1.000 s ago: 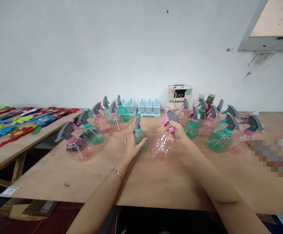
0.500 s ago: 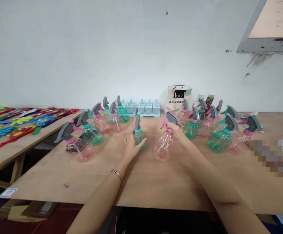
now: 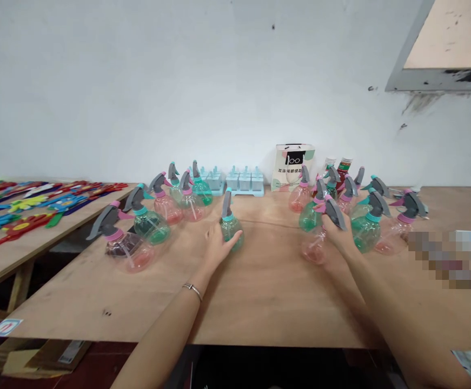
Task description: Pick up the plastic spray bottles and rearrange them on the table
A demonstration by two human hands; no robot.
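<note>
Left edge: on a side tabletop (image 3: pixel 0 259) we see many flat cut-out shapes (image 3: pixel 28 202), in red, blue, yellow and green, which lie close together.
Table corner: a small sticker (image 3: pixel 6 327) is on the near left corner of our main tabletop (image 3: pixel 158 302).
Left group: six spray bottles (image 3: pixel 152 226) stand there, some pink and some green, all with grey heads.
Left hand: our left hand (image 3: pixel 220 247) grasps a green spray bottle (image 3: pixel 232 233) around its round body, the thumb on the right side. This bottle is upright on the main tabletop, between the two groups.
Back, by the wall: two light blue mould sets (image 3: pixel 245 182) stand side by side, and right of them is a paper bag (image 3: pixel 293 167) with a glasses picture.
Right hand: the fingers of our right hand (image 3: pixel 339 235) grasp a pink spray bottle (image 3: pixel 314 249) at its upper part, under the grey head. If its base touches the main tabletop, we cannot tell.
Right group: more pink and green sprayers (image 3: pixel 365 232) stand around and behind this hand, with red bottles (image 3: pixel 344 172) near the wall.
Far right: one patch (image 3: pixel 442 262) is pixelated, so we cannot read it.
</note>
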